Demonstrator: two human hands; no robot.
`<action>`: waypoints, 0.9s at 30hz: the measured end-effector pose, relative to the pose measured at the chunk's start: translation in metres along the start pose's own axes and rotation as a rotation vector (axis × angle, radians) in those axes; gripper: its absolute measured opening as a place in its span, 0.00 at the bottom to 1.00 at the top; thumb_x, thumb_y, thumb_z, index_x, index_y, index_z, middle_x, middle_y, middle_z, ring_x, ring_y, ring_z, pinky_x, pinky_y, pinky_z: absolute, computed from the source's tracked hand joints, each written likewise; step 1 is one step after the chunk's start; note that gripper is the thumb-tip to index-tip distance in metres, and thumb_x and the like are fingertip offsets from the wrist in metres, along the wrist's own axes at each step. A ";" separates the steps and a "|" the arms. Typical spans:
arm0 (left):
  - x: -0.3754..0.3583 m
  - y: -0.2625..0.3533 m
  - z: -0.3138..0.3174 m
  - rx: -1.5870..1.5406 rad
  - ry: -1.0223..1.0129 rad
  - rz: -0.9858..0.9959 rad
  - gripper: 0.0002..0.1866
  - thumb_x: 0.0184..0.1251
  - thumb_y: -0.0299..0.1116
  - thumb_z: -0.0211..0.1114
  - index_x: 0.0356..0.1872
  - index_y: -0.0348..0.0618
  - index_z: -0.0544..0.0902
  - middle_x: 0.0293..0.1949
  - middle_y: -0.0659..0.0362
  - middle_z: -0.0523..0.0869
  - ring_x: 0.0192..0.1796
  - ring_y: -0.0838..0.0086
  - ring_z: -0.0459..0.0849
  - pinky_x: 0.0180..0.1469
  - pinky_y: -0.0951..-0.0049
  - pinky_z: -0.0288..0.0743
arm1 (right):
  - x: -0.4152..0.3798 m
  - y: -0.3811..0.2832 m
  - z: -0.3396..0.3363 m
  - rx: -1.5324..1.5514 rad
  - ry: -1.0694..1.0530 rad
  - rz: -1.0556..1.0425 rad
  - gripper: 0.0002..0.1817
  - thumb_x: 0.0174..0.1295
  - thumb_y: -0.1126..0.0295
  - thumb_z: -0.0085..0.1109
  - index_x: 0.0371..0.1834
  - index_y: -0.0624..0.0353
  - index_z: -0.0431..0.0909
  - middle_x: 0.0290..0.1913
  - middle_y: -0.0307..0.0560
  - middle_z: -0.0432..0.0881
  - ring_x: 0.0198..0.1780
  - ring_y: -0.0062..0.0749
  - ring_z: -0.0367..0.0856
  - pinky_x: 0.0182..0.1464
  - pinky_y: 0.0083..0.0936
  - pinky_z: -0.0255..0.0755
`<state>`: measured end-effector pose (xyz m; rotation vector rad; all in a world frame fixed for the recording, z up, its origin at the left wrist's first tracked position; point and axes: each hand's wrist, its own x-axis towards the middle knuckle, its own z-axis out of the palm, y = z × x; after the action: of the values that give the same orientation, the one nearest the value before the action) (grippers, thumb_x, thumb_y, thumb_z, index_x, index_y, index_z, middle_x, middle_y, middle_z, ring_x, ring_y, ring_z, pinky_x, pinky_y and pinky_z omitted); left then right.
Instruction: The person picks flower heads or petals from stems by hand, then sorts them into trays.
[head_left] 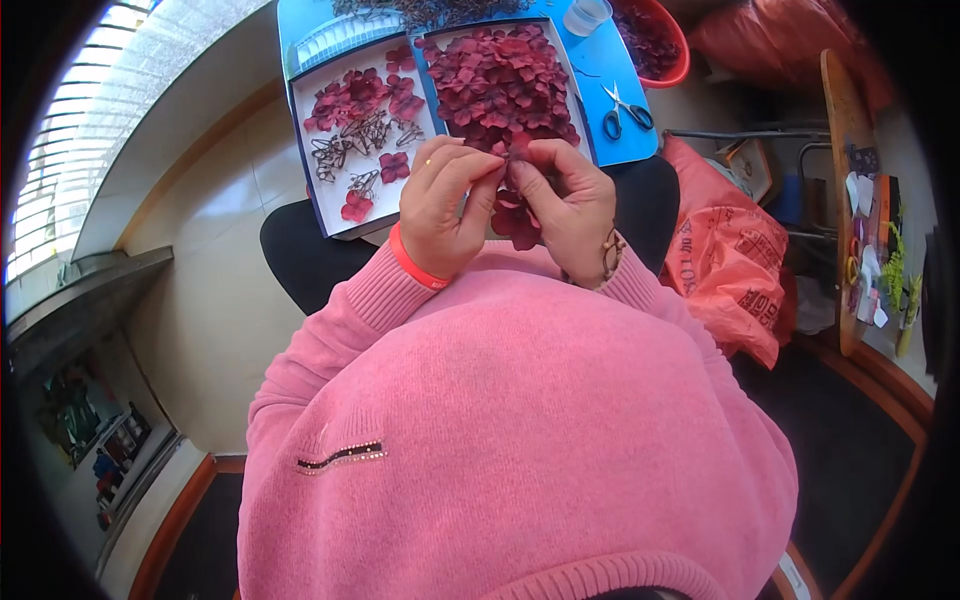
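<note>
My left hand [450,205], with a red band at its wrist, pinches at a small dark red artificial flower. Facing it, my right hand [572,205] closes thumb and forefinger on the same artificial flower [517,147]; fingertips of both hands nearly meet. More dark red petals [514,222] hang below, beside the right thumb. What exactly lies between the fingertips is partly hidden. Just beyond the hands, a shallow box [340,233] holds loose red blossoms [355,97] and brown wiry stems [350,142] in its left part. A dense heap of red blossoms [500,85] fills the right part.
On the blue table [630,148] lie black-handled scissors [625,115], near a clear plastic cup [587,16]. Dark stems [430,10] are piled at the back. A red basin [684,62] stands right of the table, with red plastic bags [725,250] below.
</note>
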<state>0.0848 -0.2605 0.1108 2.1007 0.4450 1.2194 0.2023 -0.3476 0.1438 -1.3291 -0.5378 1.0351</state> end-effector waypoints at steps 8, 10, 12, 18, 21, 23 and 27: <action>0.005 -0.005 -0.014 0.181 -0.214 0.277 0.14 0.48 0.17 0.65 0.39 0.36 0.82 0.34 0.55 0.82 0.35 0.64 0.81 0.51 0.61 0.73 | 0.001 -0.002 -0.010 -0.156 -0.109 0.046 0.05 0.67 0.77 0.52 0.42 0.64 0.76 0.28 0.40 0.81 0.21 0.14 0.75 0.21 0.14 0.70; 0.004 -0.010 -0.014 0.211 -0.204 0.250 0.13 0.49 0.18 0.65 0.39 0.36 0.82 0.34 0.56 0.82 0.34 0.66 0.81 0.48 0.64 0.74 | 0.003 0.001 -0.009 -0.038 -0.113 0.125 0.05 0.67 0.78 0.51 0.43 0.65 0.75 0.29 0.40 0.81 0.21 0.15 0.75 0.22 0.14 0.70; 0.001 -0.017 -0.013 0.183 -0.175 0.149 0.12 0.51 0.19 0.65 0.40 0.37 0.82 0.35 0.58 0.82 0.35 0.70 0.82 0.47 0.69 0.74 | 0.006 0.004 -0.008 0.017 -0.103 0.168 0.06 0.67 0.78 0.50 0.44 0.65 0.73 0.31 0.41 0.81 0.22 0.16 0.76 0.23 0.15 0.71; -0.011 -0.020 -0.005 -0.701 -0.080 -0.829 0.07 0.63 0.24 0.62 0.41 0.37 0.83 0.37 0.63 0.84 0.38 0.83 0.79 0.43 0.82 0.72 | 0.011 0.016 -0.011 -0.158 -0.066 -0.078 0.09 0.65 0.79 0.48 0.47 0.64 0.65 0.33 0.44 0.79 0.30 0.17 0.77 0.33 0.15 0.72; -0.009 -0.022 -0.005 -0.753 -0.101 -0.842 0.07 0.64 0.23 0.60 0.41 0.36 0.82 0.38 0.62 0.84 0.39 0.83 0.79 0.44 0.81 0.72 | 0.009 0.017 -0.010 -0.132 -0.067 -0.073 0.10 0.64 0.80 0.48 0.47 0.63 0.64 0.33 0.43 0.78 0.33 0.17 0.77 0.36 0.15 0.72; -0.008 -0.021 -0.004 -0.809 -0.044 -0.884 0.06 0.63 0.22 0.61 0.39 0.36 0.81 0.37 0.62 0.83 0.39 0.82 0.79 0.43 0.81 0.72 | 0.010 0.020 -0.009 -0.132 -0.078 -0.102 0.10 0.63 0.81 0.48 0.47 0.63 0.65 0.33 0.42 0.78 0.33 0.16 0.76 0.36 0.15 0.72; -0.015 -0.012 0.002 -0.288 0.222 -0.536 0.05 0.58 0.22 0.63 0.35 0.38 0.78 0.33 0.60 0.80 0.35 0.78 0.77 0.40 0.78 0.71 | 0.010 0.017 -0.008 -0.108 -0.057 -0.084 0.09 0.62 0.82 0.50 0.45 0.63 0.66 0.33 0.41 0.78 0.33 0.16 0.76 0.35 0.15 0.72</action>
<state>0.0794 -0.2612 0.0922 1.4772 0.8180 1.1144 0.2082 -0.3447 0.1240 -1.3635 -0.6945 0.9885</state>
